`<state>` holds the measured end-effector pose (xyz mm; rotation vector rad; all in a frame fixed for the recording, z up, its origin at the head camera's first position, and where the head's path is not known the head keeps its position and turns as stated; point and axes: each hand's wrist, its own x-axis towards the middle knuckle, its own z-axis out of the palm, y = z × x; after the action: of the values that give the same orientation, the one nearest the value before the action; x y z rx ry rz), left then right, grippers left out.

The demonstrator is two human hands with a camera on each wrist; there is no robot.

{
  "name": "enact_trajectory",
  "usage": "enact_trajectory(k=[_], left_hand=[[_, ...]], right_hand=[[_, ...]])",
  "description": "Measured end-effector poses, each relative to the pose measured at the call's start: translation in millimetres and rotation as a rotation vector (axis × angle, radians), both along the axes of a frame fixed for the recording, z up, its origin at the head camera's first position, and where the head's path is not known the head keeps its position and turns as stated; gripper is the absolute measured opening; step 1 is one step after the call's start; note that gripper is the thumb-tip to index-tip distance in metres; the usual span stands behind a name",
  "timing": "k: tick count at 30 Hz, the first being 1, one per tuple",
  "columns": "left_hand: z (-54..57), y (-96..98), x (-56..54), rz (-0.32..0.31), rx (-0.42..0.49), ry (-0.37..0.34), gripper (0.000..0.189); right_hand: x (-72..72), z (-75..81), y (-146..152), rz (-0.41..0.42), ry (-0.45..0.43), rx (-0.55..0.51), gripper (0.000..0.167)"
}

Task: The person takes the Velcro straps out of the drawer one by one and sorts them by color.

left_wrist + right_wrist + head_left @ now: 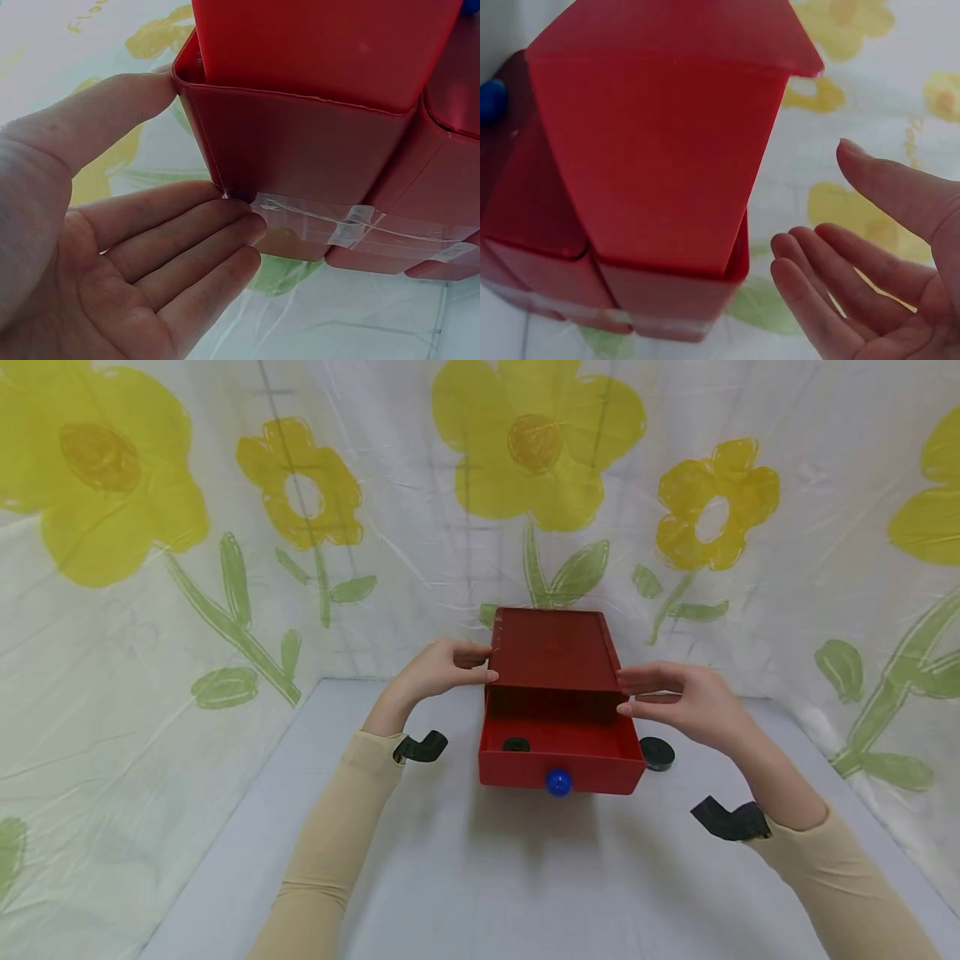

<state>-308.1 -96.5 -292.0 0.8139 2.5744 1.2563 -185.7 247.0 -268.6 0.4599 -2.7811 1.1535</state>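
Observation:
A red drawer unit (555, 647) stands on the table with its top drawer (525, 770) pulled out, a blue knob (558, 782) on its front. Inside the drawer, at the left, lies a small black disc (516, 744). My left hand (142, 247) is at the unit's left side, thumb tip on the front corner of the casing and fairly straight fingers along its side. On the other side, my right hand (877, 277) is held beside the casing with relaxed fingers and nothing in it; the right wrist view shows a gap between fingertips and casing.
Right of the drawer, a round black disc (657, 753) lies on the white table (420, 877). Clear tape (307, 217) runs across the casing's sections. A flower-printed sheet (405, 527) hangs behind and at both sides.

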Motion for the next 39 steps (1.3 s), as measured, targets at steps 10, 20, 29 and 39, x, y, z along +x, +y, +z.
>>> enact_trajectory(k=[10,20,29,39], left_hand=[[0.2,-0.4,1.0,0.004,0.012,-0.007,0.063],[0.8,-0.7,1.9,-0.002,0.015,-0.004,0.063],[3.7,1.4,3.5,0.000,0.018,-0.012,0.063],[-0.8,0.8,0.7,0.009,0.012,-0.006,0.065]], right_hand=[[-7.6,2.6,-27.8,0.116,0.027,-0.042,0.050],[-15.3,0.7,-54.9,0.195,0.007,-0.045,0.048],[-17.9,-5.3,-72.2,0.247,-0.044,-0.040,0.048],[-23.5,-15.7,-89.1,0.349,-0.146,0.003,0.048]])
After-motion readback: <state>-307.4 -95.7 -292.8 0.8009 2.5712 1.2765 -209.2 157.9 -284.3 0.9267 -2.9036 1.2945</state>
